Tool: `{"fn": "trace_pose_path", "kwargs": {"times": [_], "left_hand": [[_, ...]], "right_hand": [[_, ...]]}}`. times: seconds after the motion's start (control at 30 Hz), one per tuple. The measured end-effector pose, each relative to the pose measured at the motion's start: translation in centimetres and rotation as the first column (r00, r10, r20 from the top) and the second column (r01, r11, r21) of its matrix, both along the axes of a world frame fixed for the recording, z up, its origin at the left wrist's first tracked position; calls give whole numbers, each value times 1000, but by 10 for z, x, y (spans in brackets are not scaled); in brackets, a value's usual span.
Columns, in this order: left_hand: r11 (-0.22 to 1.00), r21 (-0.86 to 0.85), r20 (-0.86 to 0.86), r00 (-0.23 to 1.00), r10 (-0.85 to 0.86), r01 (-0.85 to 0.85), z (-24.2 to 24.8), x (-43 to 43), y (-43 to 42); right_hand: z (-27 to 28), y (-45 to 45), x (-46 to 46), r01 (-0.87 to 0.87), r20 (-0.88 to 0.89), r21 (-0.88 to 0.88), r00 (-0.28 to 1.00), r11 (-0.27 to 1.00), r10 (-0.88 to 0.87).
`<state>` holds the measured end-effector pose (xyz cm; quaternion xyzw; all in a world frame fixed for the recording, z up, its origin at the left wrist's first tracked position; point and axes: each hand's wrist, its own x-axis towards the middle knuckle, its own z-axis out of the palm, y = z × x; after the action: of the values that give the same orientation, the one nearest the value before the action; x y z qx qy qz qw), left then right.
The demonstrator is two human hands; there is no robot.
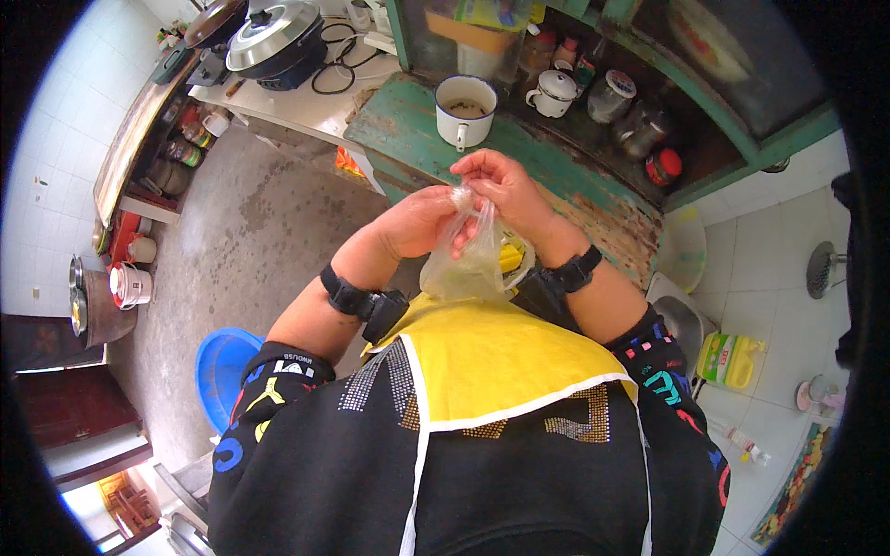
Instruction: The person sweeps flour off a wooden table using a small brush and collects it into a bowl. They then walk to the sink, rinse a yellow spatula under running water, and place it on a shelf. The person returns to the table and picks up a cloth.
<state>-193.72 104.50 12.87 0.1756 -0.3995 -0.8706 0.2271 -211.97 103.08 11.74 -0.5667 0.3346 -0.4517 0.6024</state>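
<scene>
Both of my hands meet at the gathered neck of a clear plastic bag (455,267), which hangs in front of my yellow apron (521,361). My left hand (427,219) pinches the twisted top from the left. From the right, my right hand (507,184) grips the neck with bent fingers. Something yellow shows at the bag's right side; I cannot tell whether it is inside or behind. Just beyond my hands a white enamel mug (464,132) with a dark rim stands on the worn green wooden cabinet top (396,115), with some liquid and dark bits in it.
Jars and a small lidded enamel cup (554,94) stand on the cabinet shelf. An electric pan (278,52) with a metal lid sits on the back-left counter among cables. A blue basin (224,375) is on the floor at left. A yellow jug (729,359) stands beside the sink (678,321).
</scene>
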Motion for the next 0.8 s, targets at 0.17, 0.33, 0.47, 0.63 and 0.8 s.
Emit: {"fn": "trace_pose_path", "kwargs": {"times": [0.17,0.33,0.47,0.63,0.8], "left_hand": [[998,9,-57,996,61,-61,-5,-31,22],[976,218,-137,991,10,20,-7,-25,15],[947,124,284,925,253,-297,-18,-14,7],[411,-912,360,485,797,1,-32,-21,21],[991,-84,393,911,128,-103,-29,-9,18]], "right_hand": [[-4,8,-10,16,-10,-10,1000,1000,-16],[10,34,-25,-242,24,335,968,911,249],[7,58,-25,-149,-529,42,836,988,148],[2,60,-18,-193,-671,-545,684,816,-286],[17,60,-20,-8,-599,-434,750,901,-282]]}}
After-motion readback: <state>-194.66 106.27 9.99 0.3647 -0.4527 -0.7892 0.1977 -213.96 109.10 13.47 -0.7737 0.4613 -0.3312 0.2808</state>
